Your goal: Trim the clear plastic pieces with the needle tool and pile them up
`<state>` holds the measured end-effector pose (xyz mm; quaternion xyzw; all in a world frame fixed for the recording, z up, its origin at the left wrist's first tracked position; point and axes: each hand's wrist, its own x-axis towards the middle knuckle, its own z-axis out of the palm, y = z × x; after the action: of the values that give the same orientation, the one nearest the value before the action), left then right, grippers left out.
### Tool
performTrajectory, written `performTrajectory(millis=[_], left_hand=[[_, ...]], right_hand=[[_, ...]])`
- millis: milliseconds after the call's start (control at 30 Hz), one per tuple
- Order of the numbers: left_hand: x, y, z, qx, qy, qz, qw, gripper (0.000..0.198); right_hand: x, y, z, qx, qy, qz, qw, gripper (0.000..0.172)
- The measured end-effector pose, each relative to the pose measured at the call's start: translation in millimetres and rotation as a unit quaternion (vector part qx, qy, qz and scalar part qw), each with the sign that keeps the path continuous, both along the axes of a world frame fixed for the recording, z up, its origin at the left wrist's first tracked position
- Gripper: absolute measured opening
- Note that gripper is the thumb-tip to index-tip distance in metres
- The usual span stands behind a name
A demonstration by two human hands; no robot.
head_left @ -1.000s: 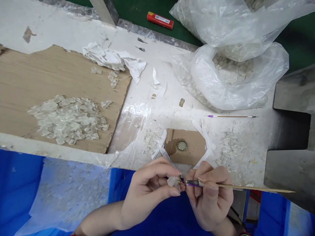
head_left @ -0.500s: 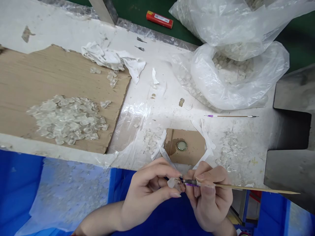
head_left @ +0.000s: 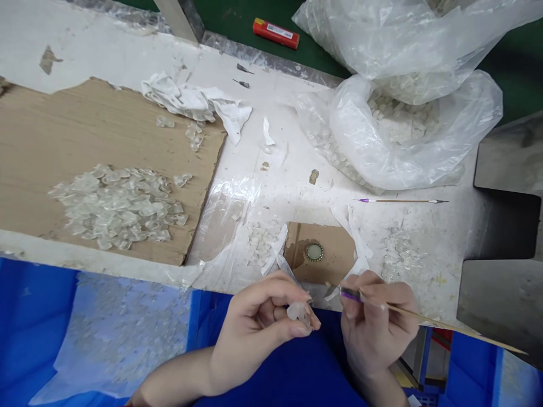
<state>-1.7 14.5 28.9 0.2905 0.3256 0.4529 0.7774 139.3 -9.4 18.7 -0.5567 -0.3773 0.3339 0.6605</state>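
Note:
Near the bottom centre, my left hand (head_left: pixel 258 328) pinches a small translucent piece (head_left: pixel 299 312) between thumb and fingers. To its right, my right hand (head_left: pixel 377 322) is closed around a thin wooden stick (head_left: pixel 449 326) with a dark and purple tip (head_left: pixel 351 293). That tip is apart from the piece and points left. Just above the hands, a round bottle-cap-like dish (head_left: pixel 314 252) rests on a small cardboard piece (head_left: pixel 331 243) edged with white tape.
Many clear pieces (head_left: pixel 123 206) are heaped on the large cardboard (head_left: pixel 38 141) at left. Plastic bags (head_left: pixel 407 45) of pieces stand at the back right. A second stick (head_left: pixel 399 200), a white cloth (head_left: pixel 178 96) and a red box (head_left: pixel 275 34) lie farther back.
My right hand has moved right with the stick, drawing its tip away from the translucent piece. My left hand stays nearly in place, still holding the piece.

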Motion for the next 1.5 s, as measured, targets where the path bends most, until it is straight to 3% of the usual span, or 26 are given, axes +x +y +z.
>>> performTrajectory(millis=[200, 400, 500, 600, 700, 867, 1333, 1500], left_hand=[[1, 1, -2.7, -0.006, -0.005, 0.024, 1.0, 0.015], [-1, 3, -3.2, 0.008, 0.015, 0.033, 0.999, 0.015], [-1, 3, -2.8, 0.019, 0.03, 0.037, 0.999, 0.015], [0, 1, -2.0, 0.019, 0.042, 0.037, 0.998, 0.015], [0, 1, -0.8, 0.019, 0.053, 0.027, 0.998, 0.015], [-2, 3, 1.0, 0.028, 0.085, 0.01, 0.996, 0.016], [-7, -1, -2.5, 0.027, 0.109, 0.002, 0.994, 0.021], [-7, 2, 0.2, 0.04, 0.08, -0.001, 0.996, 0.02]], right_hand=[[17, 4, -28.5, -0.06, -0.088, 0.003, 0.994, 0.011], [19, 6, -35.7, -0.104, -0.12, 0.031, 0.987, 0.016], [18, 6, -31.5, -0.085, -0.08, 0.02, 0.993, 0.016], [13, 5, -18.4, -0.062, -0.007, 0.016, 0.998, 0.029], [3, 1, -0.1, -0.055, 0.069, 0.049, 0.995, 0.032], [-11, -6, 18.2, -0.047, 0.163, 0.121, 0.978, 0.021], [-11, -7, 16.8, -0.051, 0.167, 0.141, 0.974, 0.013], [-9, -5, 14.5, 0.003, 0.168, 0.085, 0.982, 0.015]])
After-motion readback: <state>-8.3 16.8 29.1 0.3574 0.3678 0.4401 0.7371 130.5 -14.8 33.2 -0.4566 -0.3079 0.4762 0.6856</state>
